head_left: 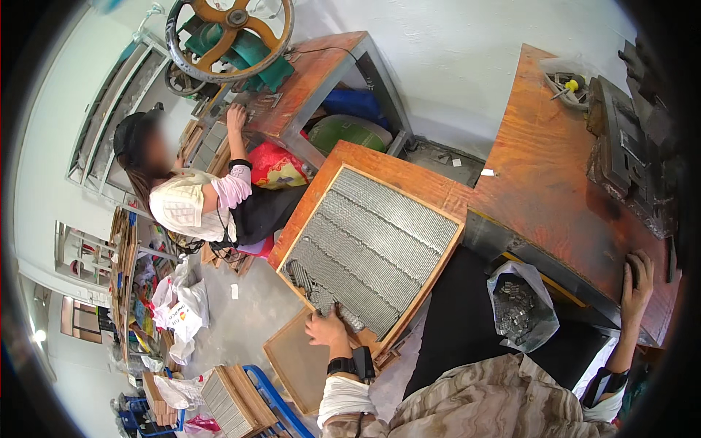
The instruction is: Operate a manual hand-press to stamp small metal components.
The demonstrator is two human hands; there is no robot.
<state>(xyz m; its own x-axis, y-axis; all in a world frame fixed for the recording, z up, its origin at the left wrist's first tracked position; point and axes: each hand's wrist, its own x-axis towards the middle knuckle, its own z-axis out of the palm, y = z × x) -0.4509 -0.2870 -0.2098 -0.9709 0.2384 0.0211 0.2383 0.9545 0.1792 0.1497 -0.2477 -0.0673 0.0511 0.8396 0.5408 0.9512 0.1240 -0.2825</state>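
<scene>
A shallow wooden tray [452,241] holds small grey metal pieces [380,241] packed in several long rows. At its near left corner some pieces lie loose and out of line. My left hand [326,328] is at that corner, fingers apart and touching the tray's near edge beside the loose pieces; nothing shows held in it. Far to the right, my right hand [637,283] rests with fingers extended on the wooden tabletop [540,168], near a dark metal machine part [628,153]. A clear plastic bag [522,305] of small metal pieces sits open at my lap.
On the left a co-worker [197,190] sits at a bench under a large handwheel [236,18]. An empty-looking framed board [296,358] lies below my tray. Stacked wooden trays [234,401] stand by a blue cart rail [270,394]. White bags [182,310] lie on the floor.
</scene>
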